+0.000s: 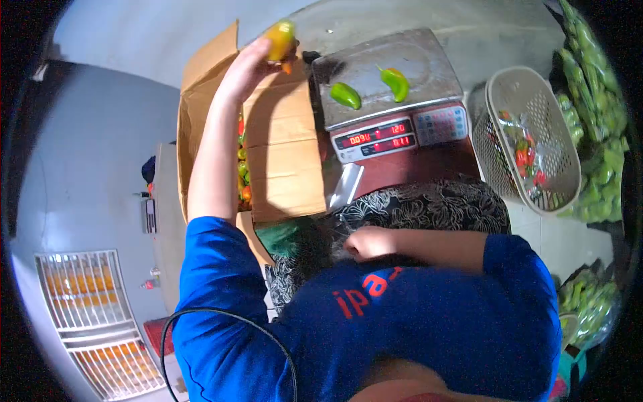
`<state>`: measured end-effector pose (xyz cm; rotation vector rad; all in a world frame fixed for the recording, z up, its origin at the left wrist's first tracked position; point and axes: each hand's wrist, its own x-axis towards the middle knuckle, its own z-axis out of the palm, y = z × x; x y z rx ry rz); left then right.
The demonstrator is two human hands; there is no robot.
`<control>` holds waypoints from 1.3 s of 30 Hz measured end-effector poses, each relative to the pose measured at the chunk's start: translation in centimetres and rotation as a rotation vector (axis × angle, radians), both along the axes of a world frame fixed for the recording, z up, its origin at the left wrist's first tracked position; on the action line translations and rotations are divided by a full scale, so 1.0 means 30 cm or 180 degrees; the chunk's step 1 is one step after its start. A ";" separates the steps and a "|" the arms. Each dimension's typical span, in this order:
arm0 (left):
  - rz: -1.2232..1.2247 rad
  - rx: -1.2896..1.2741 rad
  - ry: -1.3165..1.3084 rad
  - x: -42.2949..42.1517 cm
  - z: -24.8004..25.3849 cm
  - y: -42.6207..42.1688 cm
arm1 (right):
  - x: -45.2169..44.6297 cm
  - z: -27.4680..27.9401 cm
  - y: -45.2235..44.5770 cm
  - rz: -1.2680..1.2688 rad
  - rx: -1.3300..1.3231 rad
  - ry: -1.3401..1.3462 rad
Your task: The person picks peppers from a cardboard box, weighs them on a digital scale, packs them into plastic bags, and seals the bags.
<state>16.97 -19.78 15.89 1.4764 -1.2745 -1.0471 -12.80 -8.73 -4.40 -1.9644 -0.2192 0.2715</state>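
My left hand [258, 59] is raised over the far end of an open cardboard box [284, 147], its fingers closed around yellow-green peppers [280, 39]; a bit of orange shows below. More green, red and orange peppers [243, 174] lie inside the box, partly hidden by my forearm. Two green peppers [345, 96] rest apart on the metal pan of a digital scale [402, 137] with lit red digits. Close to my lap, my right hand [370, 243] is curled shut beside something dark and hazy; what it grips, if anything, I cannot make out.
Right of the scale stands a beige perforated basket [499, 157] with red peppers in clear plastic. Bagged green vegetables [596, 174] line the far right. Green plastic [278, 239] lies by the box's near edge. A white barred window [90, 308] is at lower left.
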 end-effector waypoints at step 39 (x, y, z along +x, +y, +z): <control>0.0839 0.0700 -0.1889 -0.612 -0.586 0.711 | 0.086 0.038 -0.161 -0.0887 0.0373 -0.1407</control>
